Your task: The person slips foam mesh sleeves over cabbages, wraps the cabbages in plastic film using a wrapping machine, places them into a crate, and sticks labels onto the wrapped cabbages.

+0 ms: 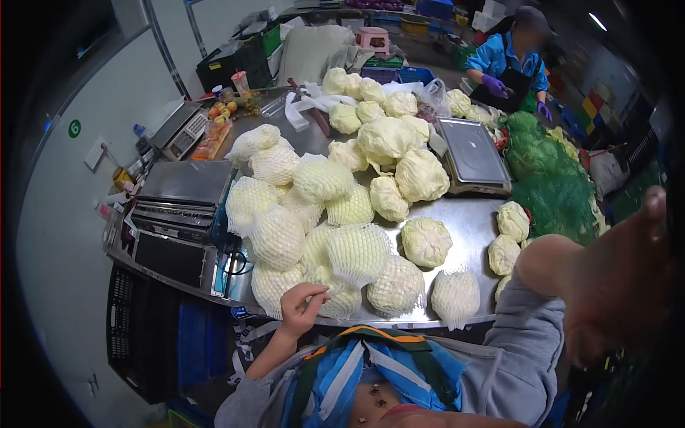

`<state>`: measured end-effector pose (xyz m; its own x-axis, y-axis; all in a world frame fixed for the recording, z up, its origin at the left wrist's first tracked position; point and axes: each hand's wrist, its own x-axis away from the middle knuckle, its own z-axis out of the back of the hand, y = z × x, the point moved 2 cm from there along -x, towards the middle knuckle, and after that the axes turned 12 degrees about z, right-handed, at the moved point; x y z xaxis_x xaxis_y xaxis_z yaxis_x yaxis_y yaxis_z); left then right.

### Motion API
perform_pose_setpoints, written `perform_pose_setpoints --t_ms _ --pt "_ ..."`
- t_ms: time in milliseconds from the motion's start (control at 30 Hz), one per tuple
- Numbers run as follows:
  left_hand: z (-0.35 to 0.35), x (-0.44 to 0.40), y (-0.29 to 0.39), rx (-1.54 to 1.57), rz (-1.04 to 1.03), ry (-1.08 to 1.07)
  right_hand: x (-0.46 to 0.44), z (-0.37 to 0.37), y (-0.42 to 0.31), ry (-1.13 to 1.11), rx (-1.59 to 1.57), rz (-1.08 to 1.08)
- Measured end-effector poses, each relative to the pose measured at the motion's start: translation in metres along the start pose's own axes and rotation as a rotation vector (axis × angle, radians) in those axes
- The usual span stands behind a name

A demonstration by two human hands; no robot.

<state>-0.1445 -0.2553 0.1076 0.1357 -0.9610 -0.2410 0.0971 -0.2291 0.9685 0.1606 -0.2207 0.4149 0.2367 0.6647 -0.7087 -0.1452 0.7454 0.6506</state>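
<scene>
Cabbages in white netting crowd the metal table beside the left hand, its fingers curled, whether gripping I cannot tell, nor for the blurred right hand, and a careless nudge could roll the frontmost cabbage off.

Grey sleeves noted at four and seven o'clock. Blue garment at six, pale-striped; dark-green bands, orange edging.
</scene>
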Motion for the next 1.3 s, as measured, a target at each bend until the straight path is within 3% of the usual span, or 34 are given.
perform_pose_setpoints --t_ms 467,600,733,800,833,1067,1300 --pt "-0.009 -0.004 -0.007 0.015 -0.089 -0.152 -0.071 0.029 -0.038 -0.213 0.228 0.118" --pt "-0.012 0.000 -0.015 -0.132 -0.010 -0.149 -0.097 0.037 -0.045 -0.246 0.281 0.171" --pt "-0.025 -0.061 -0.016 -0.076 -0.208 -0.155 -0.118 0.044 -0.072 -0.224 0.300 0.288" --pt "-0.020 -0.008 -0.025 -0.192 -0.030 -0.156 -0.118 0.045 -0.067 -0.222 0.314 0.216" --pt "-0.024 -0.007 -0.010 -0.044 -0.010 -0.173 -0.114 0.047 -0.062 -0.218 0.324 0.187" --pt "-0.027 -0.009 -0.013 0.023 -0.006 -0.238 -0.102 0.035 -0.050 -0.202 0.308 0.269" --pt "-0.024 -0.002 -0.030 -0.015 0.064 -0.291 -0.059 0.016 -0.024 -0.103 0.303 0.156"
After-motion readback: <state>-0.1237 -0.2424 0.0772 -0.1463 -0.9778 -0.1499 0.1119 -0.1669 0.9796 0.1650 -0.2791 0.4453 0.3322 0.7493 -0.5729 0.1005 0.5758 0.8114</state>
